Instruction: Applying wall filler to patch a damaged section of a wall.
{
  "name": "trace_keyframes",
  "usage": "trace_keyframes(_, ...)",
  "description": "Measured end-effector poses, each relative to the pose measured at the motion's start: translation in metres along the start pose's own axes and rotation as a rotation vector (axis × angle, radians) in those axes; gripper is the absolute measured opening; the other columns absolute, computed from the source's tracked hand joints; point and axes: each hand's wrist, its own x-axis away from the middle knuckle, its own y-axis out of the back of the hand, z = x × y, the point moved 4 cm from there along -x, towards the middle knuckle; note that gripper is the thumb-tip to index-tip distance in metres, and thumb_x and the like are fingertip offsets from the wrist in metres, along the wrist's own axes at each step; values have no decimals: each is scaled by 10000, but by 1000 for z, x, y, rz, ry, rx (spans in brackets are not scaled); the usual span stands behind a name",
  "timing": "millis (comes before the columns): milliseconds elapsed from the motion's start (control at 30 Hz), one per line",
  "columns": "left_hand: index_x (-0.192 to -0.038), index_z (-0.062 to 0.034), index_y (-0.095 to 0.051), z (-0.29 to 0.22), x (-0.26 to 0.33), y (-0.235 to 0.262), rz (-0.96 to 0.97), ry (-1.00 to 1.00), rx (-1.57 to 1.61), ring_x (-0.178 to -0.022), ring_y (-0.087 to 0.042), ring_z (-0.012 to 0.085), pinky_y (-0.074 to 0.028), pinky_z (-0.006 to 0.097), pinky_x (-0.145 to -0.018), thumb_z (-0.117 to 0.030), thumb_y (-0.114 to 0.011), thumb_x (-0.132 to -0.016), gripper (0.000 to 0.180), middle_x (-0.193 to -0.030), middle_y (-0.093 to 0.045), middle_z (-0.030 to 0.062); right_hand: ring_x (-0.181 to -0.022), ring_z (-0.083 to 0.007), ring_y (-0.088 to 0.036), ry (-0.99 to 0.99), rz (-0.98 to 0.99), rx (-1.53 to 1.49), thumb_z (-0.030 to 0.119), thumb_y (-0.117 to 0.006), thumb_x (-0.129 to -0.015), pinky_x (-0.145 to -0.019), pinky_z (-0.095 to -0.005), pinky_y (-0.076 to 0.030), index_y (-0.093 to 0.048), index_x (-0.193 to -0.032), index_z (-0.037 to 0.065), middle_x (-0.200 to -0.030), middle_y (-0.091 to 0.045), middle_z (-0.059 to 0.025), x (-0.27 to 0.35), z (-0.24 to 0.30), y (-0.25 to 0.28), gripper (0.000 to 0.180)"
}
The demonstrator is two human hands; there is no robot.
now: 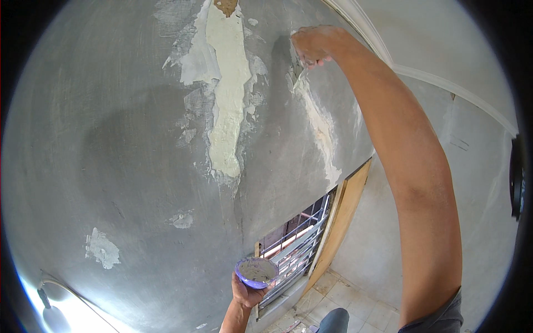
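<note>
Raised to the upper part of the grey wall [139, 139], my right hand [313, 45] is closed around a putty knife [297, 75], most of which the fingers hide. Its blade is against the top of a narrow pale filler streak [319, 125] that slants down toward the window. Lower down, my left hand [247, 293] supports a purple bowl [255, 286] from below. Grey-beige paste [257, 270] lies in the bowl. Left of the streak runs a wider pale green-white filler band [229, 100], with a brown bare spot [226, 6] at its top.
Below the wall is a window with metal bars [294, 250] and a wooden shutter [341, 216] at its right. White moulding [438, 77] edges the ceiling. A lit lamp with a cable [61, 302] glows at lower left. Floor tiles [355, 302] show below, beside my knee [335, 320].
</note>
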Motion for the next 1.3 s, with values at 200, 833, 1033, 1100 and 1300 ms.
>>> trace_keyframes(200, -1359, -86, -475, -2, -1, 5, -8, -3, 19, -1218, -511, 367, -531, 558, -862, -617, -377, -884, 720, -1382, -485, 171, -562, -184, -611, 363, -134, -5, 31, -646, -740, -476, -337, -493, -715, -871, -10, -738, -685, -81, 27, -10, 43, 153)
trace_keyframes(833, -1353, -90, -482, 4, 9, -1, 1, 49, -3, -1221, -510, 363, -521, 560, -879, -583, -373, -900, 678, -1374, -491, 168, -849, -233, -671, -23, -126, -197, 121, -744, -772, -768, -363, -541, -751, -979, 117, -967, -696, -94, 56, -36, -49, 208)
trace_keyframes(1033, -1349, -101, -488, 7, 12, -2, -33, 48, -36, -1222, -512, 359, -516, 551, -888, -589, -345, -905, 675, -1374, -498, 151, -803, -216, -675, 100, -240, -15, 60, -691, -767, -699, -371, -542, -743, -895, 124, -817, -703, -63, 26, -35, -68, 152)
trace_keyframes(1100, -1348, -102, -490, 7, 12, -1, -36, 47, -24, -1223, -511, 359, -516, 552, -888, -586, -343, -906, 672, -1374, -498, 150, -786, -225, -675, 124, -225, 4, 54, -680, -761, -690, -379, -542, -739, -876, 108, -805, -702, -74, 16, -37, -63, 140)
trace_keyframes(1300, -1344, -91, -495, 2, 7, 5, -23, 15, -21, -1217, -518, 360, -521, 549, -884, -578, -337, -908, 672, -1366, -505, 154, -797, -217, -669, -18, -66, 6, 33, -677, -754, -694, -366, -541, -720, -856, 67, -871, -703, -86, 16, -9, -12, 117)
